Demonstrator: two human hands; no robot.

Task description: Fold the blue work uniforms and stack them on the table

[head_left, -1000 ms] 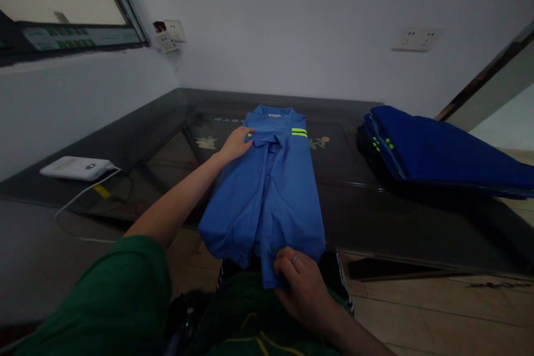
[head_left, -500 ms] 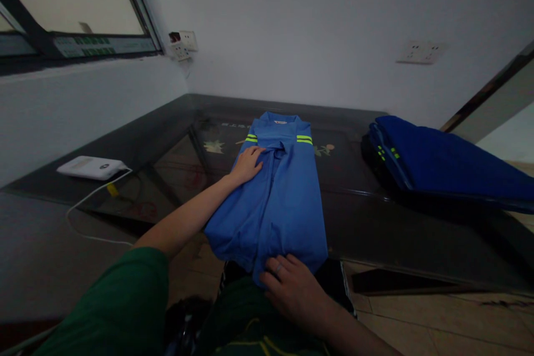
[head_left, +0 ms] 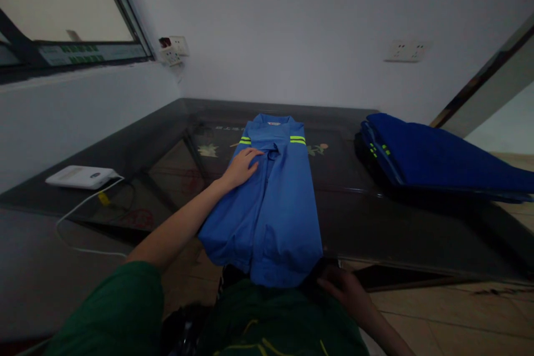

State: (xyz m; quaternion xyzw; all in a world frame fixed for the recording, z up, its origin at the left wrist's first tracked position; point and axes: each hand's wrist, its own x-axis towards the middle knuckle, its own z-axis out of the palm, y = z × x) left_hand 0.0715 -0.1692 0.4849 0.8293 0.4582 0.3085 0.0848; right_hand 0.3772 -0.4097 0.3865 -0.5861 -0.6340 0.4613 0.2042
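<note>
A blue work jacket [head_left: 287, 200] lies lengthwise on the dark table, its collar and label at the far end and its lower hem hanging over the near edge. Yellow-green stripes show on both sides near the collar, and the front panels are folded inward. My left hand [head_left: 242, 168] rests flat on the jacket's left upper part, fingers stretched out beside a rumpled fold. Close to the jacket's lower right corner is my right hand [head_left: 341, 285], low by my lap. Shadow hides its fingers, so I cannot tell whether it touches the cloth.
On the right of the dark table [head_left: 350, 222] lies a stack of darker blue folded garments [head_left: 434, 153] that reaches past the table edge. A white power bank [head_left: 79, 177] with a white cable [head_left: 83, 203] is at the left. Walls bound the back and left.
My right hand has left the jacket's lower hem and moved right, beyond the corner. The hem now hangs flatter. My left hand stays on the jacket; the view has shifted slightly.
</note>
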